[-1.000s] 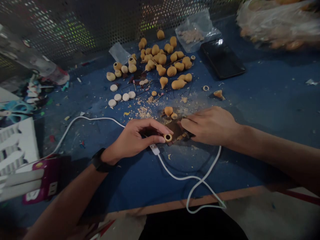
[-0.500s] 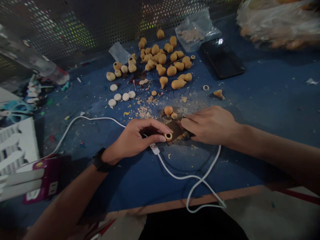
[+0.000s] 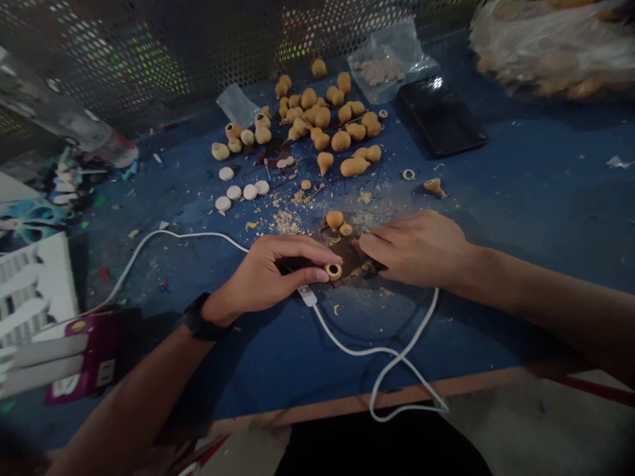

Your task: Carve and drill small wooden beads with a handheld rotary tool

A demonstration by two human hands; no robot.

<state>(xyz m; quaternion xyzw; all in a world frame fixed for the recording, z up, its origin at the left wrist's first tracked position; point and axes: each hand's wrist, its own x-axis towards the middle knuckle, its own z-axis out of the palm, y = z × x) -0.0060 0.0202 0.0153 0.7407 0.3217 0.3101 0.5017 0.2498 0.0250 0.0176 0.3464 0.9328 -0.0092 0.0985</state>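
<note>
My left hand (image 3: 278,274) pinches a small tan wooden ring with a dark hole (image 3: 333,270) between thumb and fingers. My right hand (image 3: 414,250) lies just to its right, fingertips over a dark scrap of pad (image 3: 353,260) strewn with wood bits; whether those fingers hold anything is hidden. A small round gourd (image 3: 334,219) and a little cut piece (image 3: 345,229) sit just above the pad. Further up lies a heap of small dried gourds (image 3: 322,125), with several white discs (image 3: 238,192) to its left.
A white cable (image 3: 347,347) with a small plug (image 3: 307,296) runs under my hands across the blue worktop (image 3: 520,218), which is scattered with sawdust. A black phone (image 3: 441,116), a plastic bag of chips (image 3: 391,59) and perforated metal mesh (image 3: 149,53) lie beyond.
</note>
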